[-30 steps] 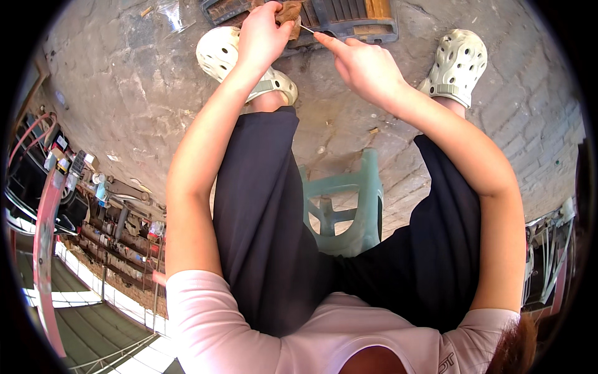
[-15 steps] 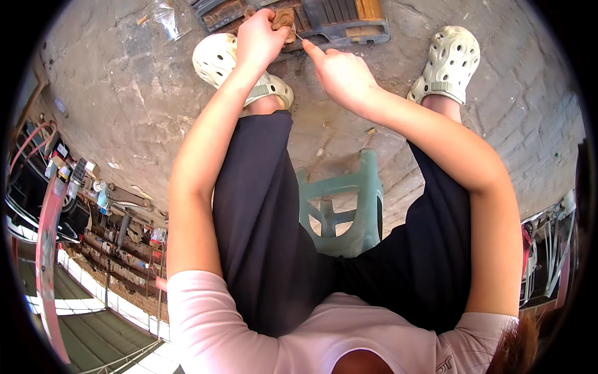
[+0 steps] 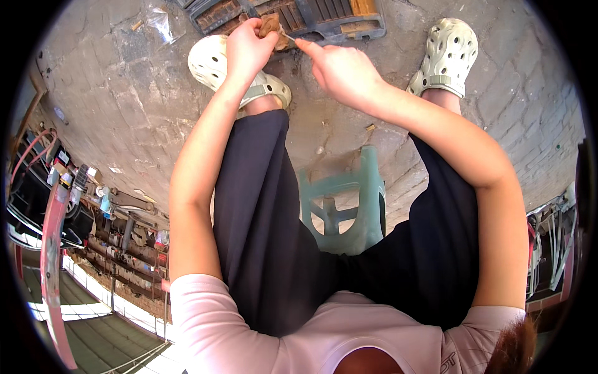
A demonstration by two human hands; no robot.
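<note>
My left hand (image 3: 250, 53) is closed, its fingers pinching a rough brown piece (image 3: 270, 26); I cannot make out what kind of thing it is. My right hand (image 3: 346, 71) is wrapped round a thin metal tool (image 3: 289, 37), with the index finger stretched along it. The tool's slim tip points left at the brown piece and is at or very near it. The tool's handle is hidden inside the fist. Just beyond both hands lies a dark grey plastic tray (image 3: 364, 30) with ribbed compartments and brown, rusty-looking contents.
A clear plastic wrapper (image 3: 161, 25) lies on the rough paved floor (image 3: 124, 93). My feet wear pale clogs (image 3: 451, 53), one close to the left hand. A green plastic stool (image 3: 369, 199) stands between my legs. Cluttered shelves (image 3: 124, 249) are at the left.
Both hands have shifted slightly left in the picture, together with the brown piece and tool. The whole scene has moved a little too. Both grips look the same.
</note>
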